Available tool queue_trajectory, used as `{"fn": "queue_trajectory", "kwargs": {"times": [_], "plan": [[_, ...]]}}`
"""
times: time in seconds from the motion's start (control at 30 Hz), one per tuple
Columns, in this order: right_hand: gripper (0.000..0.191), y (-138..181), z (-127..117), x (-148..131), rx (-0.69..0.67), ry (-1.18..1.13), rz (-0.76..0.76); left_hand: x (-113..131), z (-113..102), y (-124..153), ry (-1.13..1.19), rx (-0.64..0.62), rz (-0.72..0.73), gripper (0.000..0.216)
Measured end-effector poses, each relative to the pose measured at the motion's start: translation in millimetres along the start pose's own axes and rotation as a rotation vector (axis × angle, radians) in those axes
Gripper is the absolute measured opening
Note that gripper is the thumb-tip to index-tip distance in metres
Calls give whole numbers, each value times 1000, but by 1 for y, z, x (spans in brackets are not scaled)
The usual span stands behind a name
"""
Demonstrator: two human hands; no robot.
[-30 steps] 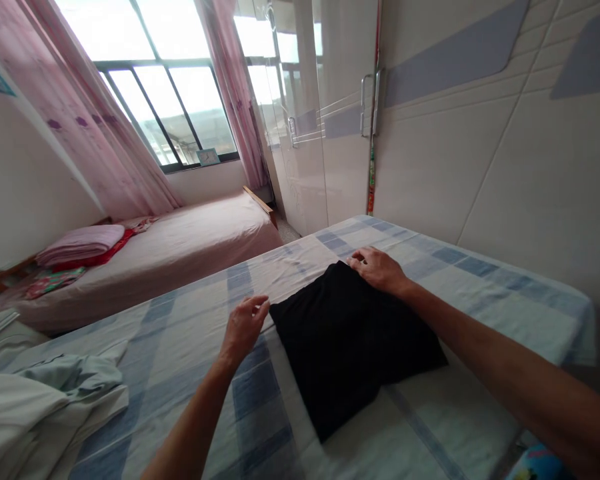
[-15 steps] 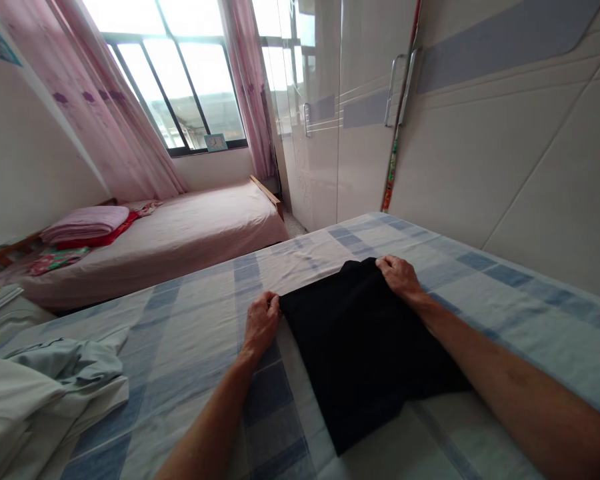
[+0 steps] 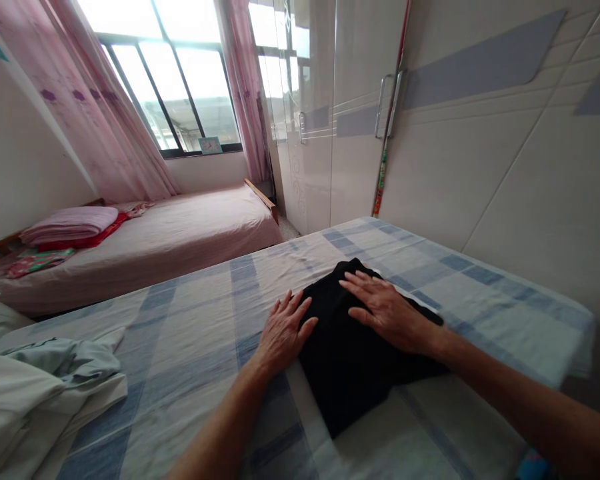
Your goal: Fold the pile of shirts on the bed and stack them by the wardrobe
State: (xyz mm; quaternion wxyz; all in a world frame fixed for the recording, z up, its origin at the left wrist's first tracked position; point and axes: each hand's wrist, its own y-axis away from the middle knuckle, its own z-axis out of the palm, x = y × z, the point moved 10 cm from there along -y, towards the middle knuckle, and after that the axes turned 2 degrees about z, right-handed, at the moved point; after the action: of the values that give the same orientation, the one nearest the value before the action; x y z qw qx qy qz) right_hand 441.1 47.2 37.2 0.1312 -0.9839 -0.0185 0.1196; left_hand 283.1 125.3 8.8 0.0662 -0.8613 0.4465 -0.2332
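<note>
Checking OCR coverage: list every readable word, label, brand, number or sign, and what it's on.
No text can be read.
Clock: dial markings too small to read.
Red-and-green strip on the wardrobe: too blurred to tell if it bears lettering.
Black cloth: no lettering visible.

Daylight is let in through a dark-framed window (image 3: 177,93) flanked by pink curtains (image 3: 87,110); a pink-covered bed (image 3: 200,220) is placed nearby, and the right side is lined by a glossy wardrobe (image 3: 360,160).
</note>
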Motion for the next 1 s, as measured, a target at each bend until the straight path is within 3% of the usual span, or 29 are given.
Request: {"fn": "queue_trajectory", "kwargs": {"times": [0.1,0.2,0.3,0.37,0.5,0.6,0.7,0.83,0.93,1.0], "plan": [[65,34,26,39,-105,120,192,-14,18,0,66,-110,-122,51],[58,50,9,57,-6,204,277,-21,4,1,123,-47,-208,49],[47,45,-21,23,105,125,126,-23,-23,17,127,54,-332,45],[43,31,-31,-10,99,1,-9,-17,-32,35,148,58,-407,42],[42,-24,-23,-66,-23,-177,-185,-1,-4,79,640,-101,-664,37],[45,-74,13,-92,-235,-174,-161,17,18,102,1062,-83,-854,41],[48,-107,52,-107,-396,-101,-61,33,29,104,1245,-101,-872,41],[32,-123,77,-120,-392,-65,-1,41,35,100,1255,-141,-865,38],[13,-127,67,-116,-343,-113,9,50,37,96,1266,-160,-824,33],[12,-132,36,-104,-254,-167,14,59,29,91,1289,-139,-761,28]]}}
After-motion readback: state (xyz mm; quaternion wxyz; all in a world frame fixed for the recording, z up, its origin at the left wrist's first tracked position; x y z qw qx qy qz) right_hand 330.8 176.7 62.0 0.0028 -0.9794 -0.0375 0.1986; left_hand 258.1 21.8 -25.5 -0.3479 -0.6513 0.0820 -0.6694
